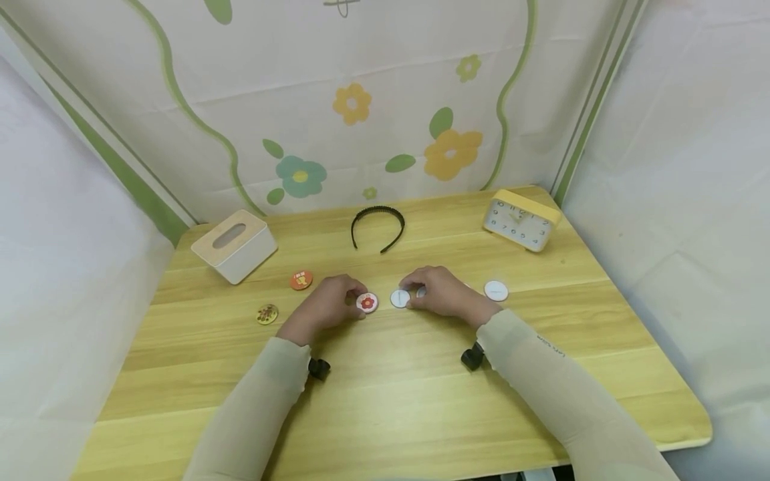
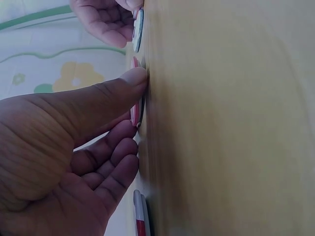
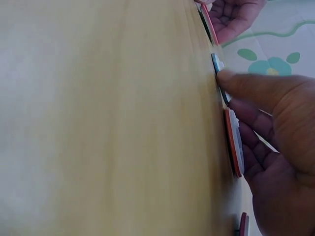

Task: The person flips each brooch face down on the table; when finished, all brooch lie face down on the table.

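The left grip (image 1: 331, 302) pinches a red-flower badge (image 1: 367, 303) at its edges; the right grip (image 1: 444, 292), also narrowly spread, pinches a white disc (image 1: 400, 298) near this badge.

Downward head view, wrist close-ups

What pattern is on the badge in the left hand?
The badge shows a red flower on white; clearest in head view.

Beige sleeves (image 1: 255, 404), dark lettering (image 1: 550, 345) on right; black pieces (image 1: 472, 357) at wrists.
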The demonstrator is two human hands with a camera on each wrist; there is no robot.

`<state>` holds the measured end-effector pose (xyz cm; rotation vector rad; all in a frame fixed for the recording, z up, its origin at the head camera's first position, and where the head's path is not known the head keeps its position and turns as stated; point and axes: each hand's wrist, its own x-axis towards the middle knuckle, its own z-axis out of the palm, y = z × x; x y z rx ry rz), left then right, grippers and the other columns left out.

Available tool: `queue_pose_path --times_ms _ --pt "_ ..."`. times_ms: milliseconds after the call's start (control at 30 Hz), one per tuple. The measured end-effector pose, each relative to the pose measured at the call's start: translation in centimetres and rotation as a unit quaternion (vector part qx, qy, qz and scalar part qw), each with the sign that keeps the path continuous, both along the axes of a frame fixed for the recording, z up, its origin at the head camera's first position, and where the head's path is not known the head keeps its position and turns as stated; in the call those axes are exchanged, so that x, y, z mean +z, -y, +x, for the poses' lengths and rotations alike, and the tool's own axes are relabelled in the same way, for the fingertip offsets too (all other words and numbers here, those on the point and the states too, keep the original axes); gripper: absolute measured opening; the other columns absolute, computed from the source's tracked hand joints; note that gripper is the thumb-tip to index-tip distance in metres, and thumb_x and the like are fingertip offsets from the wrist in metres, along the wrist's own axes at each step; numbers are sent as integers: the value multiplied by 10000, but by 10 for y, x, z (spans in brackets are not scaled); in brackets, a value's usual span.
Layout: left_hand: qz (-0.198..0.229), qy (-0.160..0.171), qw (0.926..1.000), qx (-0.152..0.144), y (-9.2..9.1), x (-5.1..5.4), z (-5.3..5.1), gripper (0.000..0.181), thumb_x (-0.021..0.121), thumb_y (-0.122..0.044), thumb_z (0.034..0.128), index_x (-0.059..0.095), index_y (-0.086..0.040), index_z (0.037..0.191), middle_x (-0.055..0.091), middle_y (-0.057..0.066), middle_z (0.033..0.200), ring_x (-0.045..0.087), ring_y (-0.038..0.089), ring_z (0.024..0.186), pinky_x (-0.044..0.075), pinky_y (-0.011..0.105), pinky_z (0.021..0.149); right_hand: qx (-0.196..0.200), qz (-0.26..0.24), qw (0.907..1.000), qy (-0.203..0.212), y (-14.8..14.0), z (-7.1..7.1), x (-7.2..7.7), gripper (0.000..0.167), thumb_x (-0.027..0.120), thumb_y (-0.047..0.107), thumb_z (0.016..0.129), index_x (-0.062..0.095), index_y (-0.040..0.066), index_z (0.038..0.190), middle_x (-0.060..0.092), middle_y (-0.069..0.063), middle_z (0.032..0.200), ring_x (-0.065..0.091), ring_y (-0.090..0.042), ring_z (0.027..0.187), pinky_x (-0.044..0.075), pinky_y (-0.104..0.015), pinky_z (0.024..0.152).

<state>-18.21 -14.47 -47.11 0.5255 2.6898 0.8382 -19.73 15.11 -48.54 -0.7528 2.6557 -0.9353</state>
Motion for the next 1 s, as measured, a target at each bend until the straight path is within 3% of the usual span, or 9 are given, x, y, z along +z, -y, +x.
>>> queue_pose_path --times_ms 167,467,733,1000 --pt "-2 -89 9999 -73 3 -2 -2 379 929 -178 894 795 -129 1245 745 -4 1131 674 177 1052 582 425 1017 -32 -101 9999 -60 5 -2 -1 464 853 340 966 752 149 1376 753 -29 1366 676 -230 1297 516 -462 1173" --pt "9 -128 9998 -179 5 -3 -2 382 921 -188 906 794 -145 1264 737 -3 1162 674 190 1093 570 443 1045 347 60 9987 -359 38 2 -1 518 867 337 950 734 112 1397 742 -40 1384 618 -263 1370 445 -464 1239" --pt "119 -58 9997 -184 5 0 1 359 910 -169 915 797 -138 1255 746 1 1173 688 186 1090 584 441 1026 548 164 9963 -643 63 5 -5 385 868 290 954 780 145 1299 768 -8 1311 640 -230 1306 491 -437 1186" --pt "231 -30 9995 -192 6 -1 1 332 898 -179 929 807 -142 1246 754 -10 1160 689 175 1073 593 432 1006 647 210 9944 -803 67 3 -11 281 844 289 979 811 167 1230 776 14 1260 657 -200 1267 501 -402 1168"
